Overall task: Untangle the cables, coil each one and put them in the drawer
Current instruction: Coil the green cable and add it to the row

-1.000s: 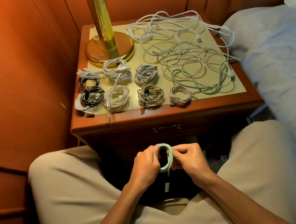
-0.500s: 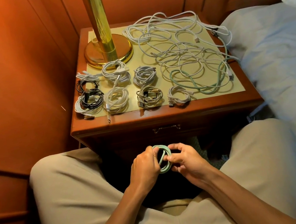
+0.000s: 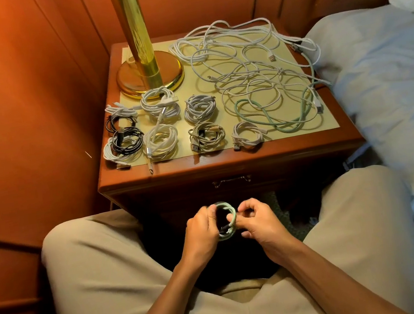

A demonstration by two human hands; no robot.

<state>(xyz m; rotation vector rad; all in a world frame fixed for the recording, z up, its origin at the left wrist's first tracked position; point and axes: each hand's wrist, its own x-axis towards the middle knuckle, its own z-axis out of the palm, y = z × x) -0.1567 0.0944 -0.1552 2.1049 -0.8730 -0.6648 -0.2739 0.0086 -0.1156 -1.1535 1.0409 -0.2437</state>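
Between the person's knees, nearest the camera, the left hand [image 3: 202,228] and right hand [image 3: 258,223] are gripping a small coil of green cable [image 3: 227,220], one on each side, the coil standing upright between them. The left fingers are curling round its left edge; the right thumb and fingers are pinching its right edge. Beyond the hands, the closed drawer [image 3: 232,184] with its brass handle is facing the person, under the top of the wooden table [image 3: 228,163]. Along the near and left part of the tabletop, eight coiled cables [image 3: 207,137] are lying in two rows, two of them black and the rest white or grey. Farther right, a loose tangle of white cables [image 3: 246,69] is spreading over the top, with one uncoiled green cable [image 3: 275,116] at its near edge. At the far left, a brass lamp base [image 3: 149,75] is standing. Wood-panelled walls are closing in the left and far sides; a bed [image 3: 394,100] with pale sheets is lying on the right.
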